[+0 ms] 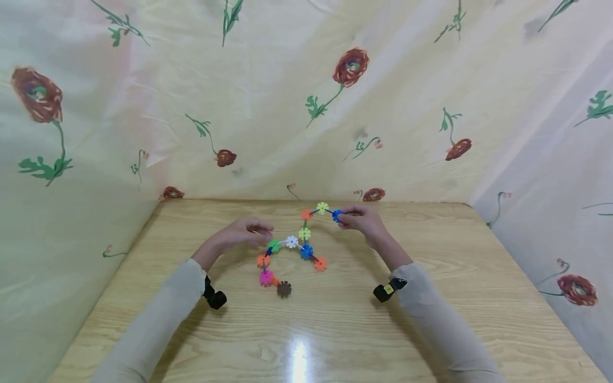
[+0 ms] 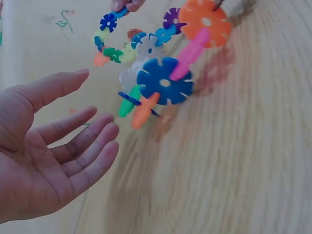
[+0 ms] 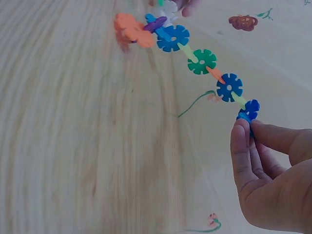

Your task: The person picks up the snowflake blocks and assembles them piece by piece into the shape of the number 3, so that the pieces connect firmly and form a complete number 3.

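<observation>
A chain of colourful notched plastic discs, slotted into each other, curves between my two hands. My right hand pinches the blue disc at the chain's far end between thumb and fingertips. Beside the green disc is my left hand, its fingers spread and relaxed with nothing in them, as the left wrist view shows. One branch ends in an orange disc. The other bends round through a pink disc to a dark brown disc low over the table.
The work happens over a light wood-grain table. A flower-printed cloth hangs behind it and along both sides. Black wrist cameras sit under both forearms.
</observation>
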`<state>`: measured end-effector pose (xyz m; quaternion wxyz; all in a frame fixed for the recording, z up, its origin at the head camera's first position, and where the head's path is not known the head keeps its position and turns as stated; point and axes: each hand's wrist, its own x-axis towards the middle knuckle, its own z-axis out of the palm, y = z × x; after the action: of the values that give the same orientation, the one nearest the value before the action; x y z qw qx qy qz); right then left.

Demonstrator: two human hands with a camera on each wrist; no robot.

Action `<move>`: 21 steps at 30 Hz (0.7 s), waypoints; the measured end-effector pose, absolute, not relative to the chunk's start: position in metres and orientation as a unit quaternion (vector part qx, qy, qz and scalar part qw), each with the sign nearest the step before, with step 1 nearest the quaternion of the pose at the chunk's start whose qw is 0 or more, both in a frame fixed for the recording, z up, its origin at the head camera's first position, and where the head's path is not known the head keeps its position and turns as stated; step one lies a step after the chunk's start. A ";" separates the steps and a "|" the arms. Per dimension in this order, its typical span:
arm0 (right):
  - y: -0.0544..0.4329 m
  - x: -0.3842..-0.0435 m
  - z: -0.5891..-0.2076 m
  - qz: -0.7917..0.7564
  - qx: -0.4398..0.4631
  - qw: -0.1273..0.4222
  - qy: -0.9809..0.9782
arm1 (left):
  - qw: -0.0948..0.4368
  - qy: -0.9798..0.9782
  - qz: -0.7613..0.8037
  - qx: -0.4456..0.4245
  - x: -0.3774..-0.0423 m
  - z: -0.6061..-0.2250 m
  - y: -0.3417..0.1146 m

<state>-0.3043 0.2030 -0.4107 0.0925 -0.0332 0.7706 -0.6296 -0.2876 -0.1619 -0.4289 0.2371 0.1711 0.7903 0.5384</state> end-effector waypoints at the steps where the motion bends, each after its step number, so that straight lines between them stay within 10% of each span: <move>1: 0.205 -0.304 -0.412 -0.629 -0.033 0.091 0.771 | 0.244 0.790 0.535 0.171 -0.286 -0.430 -0.163; 21: 0.230 -0.299 -0.418 -0.652 -0.004 0.073 0.754 | 0.329 0.787 0.502 0.141 -0.274 -0.432 -0.157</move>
<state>-0.2986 0.2304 -0.4178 0.0726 -0.0037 0.7544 -0.6524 -0.2736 -0.1570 -0.4319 0.3293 0.1415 0.7870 0.5022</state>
